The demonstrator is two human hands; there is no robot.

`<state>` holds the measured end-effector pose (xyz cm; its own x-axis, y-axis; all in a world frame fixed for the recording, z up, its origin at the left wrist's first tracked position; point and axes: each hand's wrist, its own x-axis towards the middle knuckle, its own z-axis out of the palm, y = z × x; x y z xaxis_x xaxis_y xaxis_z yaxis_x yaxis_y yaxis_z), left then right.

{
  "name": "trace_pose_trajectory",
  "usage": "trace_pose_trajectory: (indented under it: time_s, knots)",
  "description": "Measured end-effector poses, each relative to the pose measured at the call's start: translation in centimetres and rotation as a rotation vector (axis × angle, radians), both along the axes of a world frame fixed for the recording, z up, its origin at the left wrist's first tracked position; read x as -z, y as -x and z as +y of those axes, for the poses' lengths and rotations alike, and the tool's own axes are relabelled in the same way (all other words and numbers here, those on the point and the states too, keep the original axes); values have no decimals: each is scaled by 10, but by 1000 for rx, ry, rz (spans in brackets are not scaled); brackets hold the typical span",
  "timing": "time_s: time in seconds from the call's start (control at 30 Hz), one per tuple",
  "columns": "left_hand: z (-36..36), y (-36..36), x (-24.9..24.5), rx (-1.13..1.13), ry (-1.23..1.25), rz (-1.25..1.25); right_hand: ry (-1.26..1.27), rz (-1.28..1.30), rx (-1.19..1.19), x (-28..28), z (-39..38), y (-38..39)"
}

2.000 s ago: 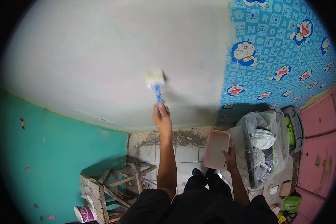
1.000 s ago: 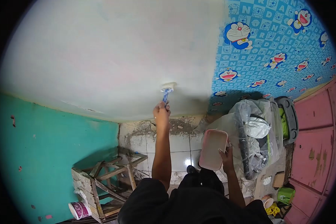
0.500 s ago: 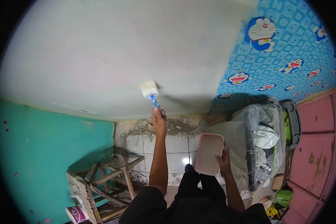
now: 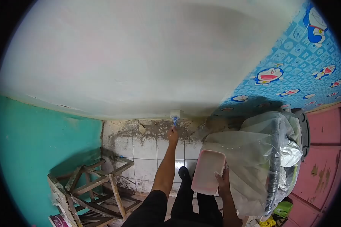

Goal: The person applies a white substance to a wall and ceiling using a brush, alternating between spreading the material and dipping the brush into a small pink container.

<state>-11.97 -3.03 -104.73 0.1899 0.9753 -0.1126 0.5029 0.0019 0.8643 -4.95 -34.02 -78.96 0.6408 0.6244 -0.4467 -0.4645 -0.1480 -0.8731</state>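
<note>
My left hand (image 4: pixel 173 135) is closed on the blue handle of a wide paintbrush (image 4: pixel 175 114). Its pale bristles are against the lower part of the white-painted wall (image 4: pixel 132 56), just above the rough, flaking strip at the wall's foot. My right hand (image 4: pixel 223 179) grips the right side of a shallow pinkish plastic tub (image 4: pixel 209 172), held over my legs with the thumb on its rim. Whitish smears mark that hand's fingers. What lies in the tub is pale and hard to make out.
Blue cartoon wallpaper (image 4: pixel 280 72) borders the white paint on the right. A plastic-covered pile (image 4: pixel 246 151) stands beside the tub, before a pink door (image 4: pixel 322 151). At left, a wooden frame (image 4: pixel 91 185) leans near a green wall (image 4: pixel 45 136). White tiles (image 4: pixel 144 147) lie ahead.
My left hand has moved the brush down the wall to its lower edge, arm reaching farther forward. The view has shifted too. My right hand still holds the tub.
</note>
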Motion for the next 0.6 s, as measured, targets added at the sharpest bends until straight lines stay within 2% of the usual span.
trace_pose_trajectory:
  time_s: [0.1,0.2,0.3,0.4,0.47,0.53,0.6]
  knots:
    - [20,0,-27,107,160,-23,25,63,19,8,-12,10]
    - [11,-17,-130,-45,343,-253,18,103,-2,-2,-14,8]
    - [0,-21,-222,-140,421,-440,22,79,-8,-13,-14,5]
    - [-15,-13,-315,-33,363,-582,32,64,-21,-16,-14,0]
    - [-28,-11,-356,-11,228,-676,28,121,-24,-12,-15,-1]
    - [-31,-10,-369,11,92,-740,33,98,-14,-13,-11,-4]
    - [-27,-17,-362,11,51,-743,28,75,-6,-10,-9,-5]
